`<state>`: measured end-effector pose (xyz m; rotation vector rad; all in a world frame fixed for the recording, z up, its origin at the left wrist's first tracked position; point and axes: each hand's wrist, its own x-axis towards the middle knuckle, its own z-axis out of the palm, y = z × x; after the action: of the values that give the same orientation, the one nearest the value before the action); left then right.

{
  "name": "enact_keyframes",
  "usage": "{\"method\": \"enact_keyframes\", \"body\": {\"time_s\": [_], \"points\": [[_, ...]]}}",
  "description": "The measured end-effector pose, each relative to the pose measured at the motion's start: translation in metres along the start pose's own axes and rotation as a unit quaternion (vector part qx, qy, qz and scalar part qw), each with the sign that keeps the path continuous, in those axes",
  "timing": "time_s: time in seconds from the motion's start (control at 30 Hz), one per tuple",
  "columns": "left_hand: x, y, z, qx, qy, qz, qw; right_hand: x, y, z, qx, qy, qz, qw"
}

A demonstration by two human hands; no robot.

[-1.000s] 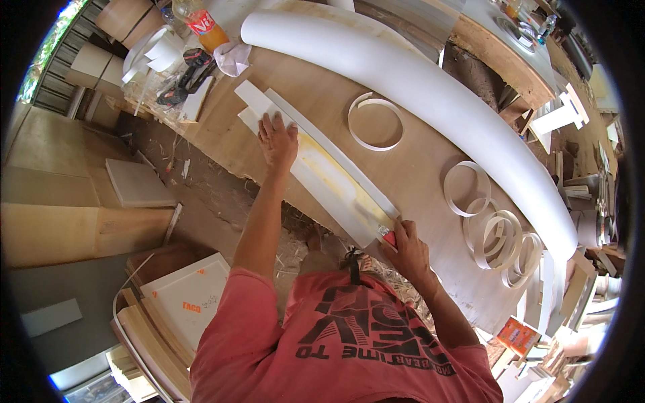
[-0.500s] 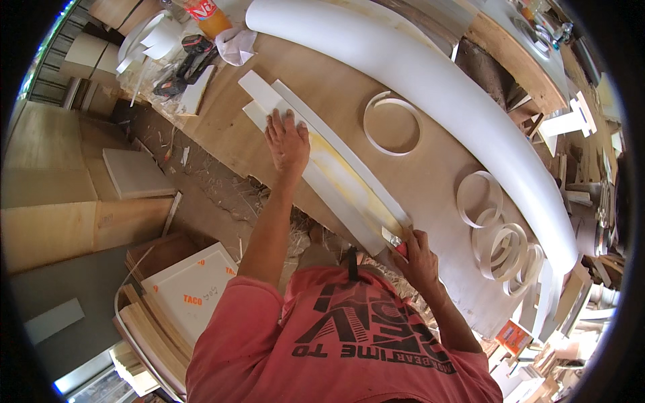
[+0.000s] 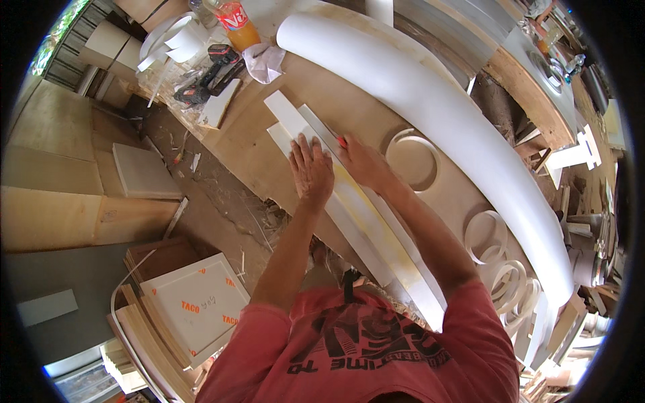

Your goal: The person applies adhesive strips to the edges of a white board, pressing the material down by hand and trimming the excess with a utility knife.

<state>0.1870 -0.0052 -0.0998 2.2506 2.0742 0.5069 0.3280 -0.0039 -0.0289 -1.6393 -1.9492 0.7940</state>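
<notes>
A long white board assembly lies slantwise on the brown worktable, with raised white strips along it and a yellowish smear down its middle. My left hand presses flat on its upper part with the fingers stretched out. Closed around a small red-handled tool, my right hand is at the board's right-hand strip, just right of my left hand. The tool's working end is hidden here. A white strip end juts out beyond my left fingers.
A big curved white panel arcs along the table's far side. Several rolled edging strips lie to the right. A cordless drill, a crumpled white cloth and an orange drink bottle sit at the far left. Stacked boards stand lower left.
My right hand has moved with the red-handled tool from the board's near end up along its right edge, close to my left hand. My left hand stays on the board.
</notes>
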Motion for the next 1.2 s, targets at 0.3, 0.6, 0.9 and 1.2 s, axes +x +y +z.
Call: {"method": "enact_keyframes", "body": {"time_s": [0.3, 0.6, 0.9, 1.2], "points": [[-0.002, -0.006, 0.005, -0.02, 0.001, -0.014, 1.0, 0.115, -0.006, 0.055, -0.065, -0.054, -0.006, 0.996], [0.003, 0.001, 0.007, -0.014, 0.009, 0.002, 1.0, 0.155, 0.024, 0.062, -0.199, -0.269, -0.035, 0.942], [-0.002, -0.006, 0.015, -0.02, 0.047, -0.009, 0.999, 0.047, -0.013, -0.007, -0.177, -0.37, 0.053, 0.91], [0.002, -0.004, 0.019, 0.022, 0.052, -0.024, 0.998, -0.123, 0.017, -0.043, -0.124, -0.276, 0.144, 0.942]]}}
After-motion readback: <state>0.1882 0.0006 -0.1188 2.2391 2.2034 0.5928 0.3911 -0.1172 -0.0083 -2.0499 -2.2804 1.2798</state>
